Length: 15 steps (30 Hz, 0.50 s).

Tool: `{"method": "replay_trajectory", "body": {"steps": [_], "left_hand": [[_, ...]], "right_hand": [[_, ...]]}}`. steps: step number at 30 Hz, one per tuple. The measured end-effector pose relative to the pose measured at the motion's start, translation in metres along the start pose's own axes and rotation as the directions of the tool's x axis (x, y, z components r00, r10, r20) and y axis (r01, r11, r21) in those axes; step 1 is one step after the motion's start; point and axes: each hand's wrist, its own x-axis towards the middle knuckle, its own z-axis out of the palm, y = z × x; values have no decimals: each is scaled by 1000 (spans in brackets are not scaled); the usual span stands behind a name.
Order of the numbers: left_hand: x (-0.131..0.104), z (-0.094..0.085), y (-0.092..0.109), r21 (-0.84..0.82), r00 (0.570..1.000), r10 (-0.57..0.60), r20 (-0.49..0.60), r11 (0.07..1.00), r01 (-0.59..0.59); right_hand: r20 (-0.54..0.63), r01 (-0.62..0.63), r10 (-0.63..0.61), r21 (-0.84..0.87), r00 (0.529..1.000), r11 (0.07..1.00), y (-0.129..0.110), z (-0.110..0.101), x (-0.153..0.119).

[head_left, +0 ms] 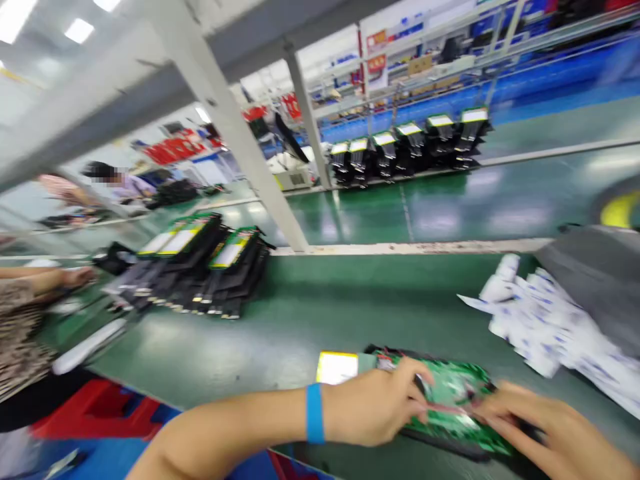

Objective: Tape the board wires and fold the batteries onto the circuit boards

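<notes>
A green circuit board [450, 393] in a black frame lies on the bench before me, blurred by motion. A white label with a yellow border [338, 367] sits at its left end. My left hand [380, 403], with a blue band on the wrist, is closed over the board's left part. A thin reddish wire or strip [447, 408] runs from its fingertips across the board to my right hand [535, 423], whose fingers are pinched together at the board's right side. Small dark parts show beside the fingers of both hands; what they are is unclear.
Stacks of black units with green boards [200, 260] stand on the bench at left. Beyond the ledge [430, 247] more such units [407, 143] are lined up. White printed papers [555, 333] and a grey sheet [595, 280] lie right. A co-worker's arm [50, 277] is at far left.
</notes>
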Motion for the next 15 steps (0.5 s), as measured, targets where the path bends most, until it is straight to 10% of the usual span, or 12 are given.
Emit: {"method": "replay_trajectory", "body": {"steps": [9, 15], "left_hand": [[-7, 7, -17, 480, 968, 252, -3, 849, -219], [-5, 7, -5, 813, 908, 414, 59, 508, -285]], "right_hand": [[333, 295, -306, 85, 892, 952, -22, -52, 21], [349, 460, -425, -19, 835, 888, -6, -45, 19]]}}
